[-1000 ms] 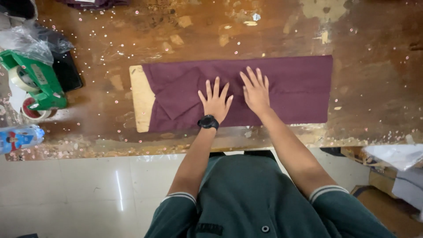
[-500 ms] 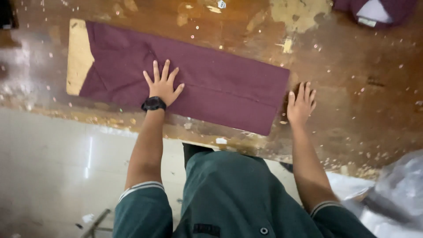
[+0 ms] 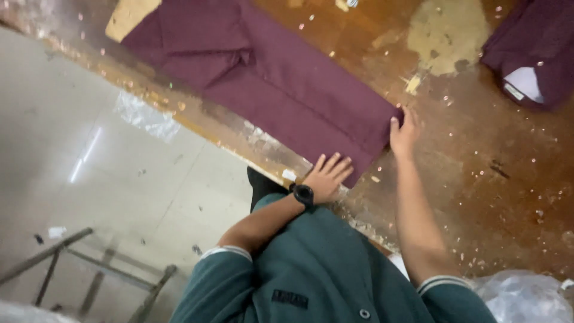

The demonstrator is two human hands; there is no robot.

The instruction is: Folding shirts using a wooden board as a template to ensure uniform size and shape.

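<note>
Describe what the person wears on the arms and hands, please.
Both hands are bare, with no gloves. The left hand has a black wristwatch with a round face on its wrist. The right hand shows no watch or ring. Both forearms are uncovered. The dark green shirt has short sleeves, each ending in a cuff with pale stripes.

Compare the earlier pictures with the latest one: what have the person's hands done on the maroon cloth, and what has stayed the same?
Both hands slid along to the cloth's right end: the left hand now presses its near corner, and the right hand grips the far corner. The maroon cloth stays flat on the worn wooden table, with the cardboard insert still at its other end.
</note>
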